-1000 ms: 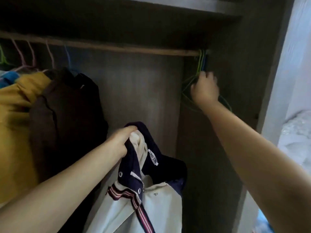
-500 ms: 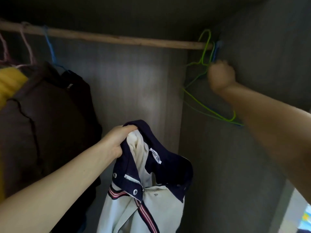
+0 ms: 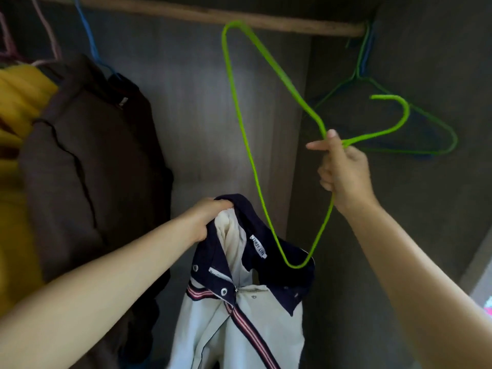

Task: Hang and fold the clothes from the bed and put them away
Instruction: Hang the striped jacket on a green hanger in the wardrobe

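White jacket with navy collar [image 3: 239,310] hangs below the wooden rail [image 3: 266,21], left hand [image 3: 210,217] gripping its collar, fingers curled. Right hand [image 3: 343,171] pinches the lime wire hanger [image 3: 239,129] at its neck, off the rail. Step: hangering. Next, likely feed one hanger shoulder into the collar opening.
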